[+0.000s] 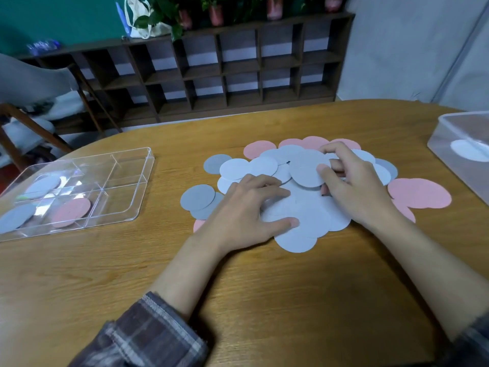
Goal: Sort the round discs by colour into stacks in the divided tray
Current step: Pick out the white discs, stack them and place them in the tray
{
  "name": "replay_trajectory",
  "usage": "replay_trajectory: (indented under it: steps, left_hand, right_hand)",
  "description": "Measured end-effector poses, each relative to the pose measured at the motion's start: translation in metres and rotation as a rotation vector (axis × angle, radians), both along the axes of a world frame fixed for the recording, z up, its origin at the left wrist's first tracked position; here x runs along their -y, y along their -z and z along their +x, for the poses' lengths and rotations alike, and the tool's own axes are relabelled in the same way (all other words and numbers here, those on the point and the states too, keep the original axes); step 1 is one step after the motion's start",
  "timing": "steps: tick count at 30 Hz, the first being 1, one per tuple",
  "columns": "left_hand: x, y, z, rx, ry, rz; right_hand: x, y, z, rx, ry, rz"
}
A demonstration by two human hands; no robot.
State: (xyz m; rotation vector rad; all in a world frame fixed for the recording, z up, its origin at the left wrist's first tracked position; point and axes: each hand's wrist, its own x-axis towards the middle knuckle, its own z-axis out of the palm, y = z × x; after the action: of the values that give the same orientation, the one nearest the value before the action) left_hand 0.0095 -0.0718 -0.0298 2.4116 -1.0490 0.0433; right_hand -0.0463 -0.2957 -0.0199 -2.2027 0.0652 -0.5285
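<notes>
Left hand (246, 207) flat on the pile (312, 215) — right hand (354, 186) seemingly pinches a grey disc (307, 170).

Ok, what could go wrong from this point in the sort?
The right hand pinches a grey disc that overlaps others in the pile, so a second disc may lift with it. Grey and pale shades look alike, so one could land in the wrong compartment of the divided tray.
</notes>
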Motion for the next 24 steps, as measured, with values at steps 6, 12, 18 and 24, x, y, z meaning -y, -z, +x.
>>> replay_trajectory:
  steps: [6,12,18,24]
  left_hand:
    - [0.009,0.007,-0.010,0.056,0.022,0.030]
    - [0.002,0.006,-0.007,-0.026,0.029,-0.024]
    - [-0.008,0.001,-0.002,-0.217,-0.087,-0.366]
    - [-0.010,-0.001,0.001,-0.375,-0.146,-0.589]
  right_hand:
    - [-0.003,-0.001,0.003,-0.013,-0.013,-0.045]
    - [-0.005,-0.001,0.002,-0.022,-0.016,-0.052]
    - [-0.008,0.001,0.001,-0.034,-0.061,0.054]
    - [-0.016,0.001,-0.001,-0.057,-0.183,0.106]
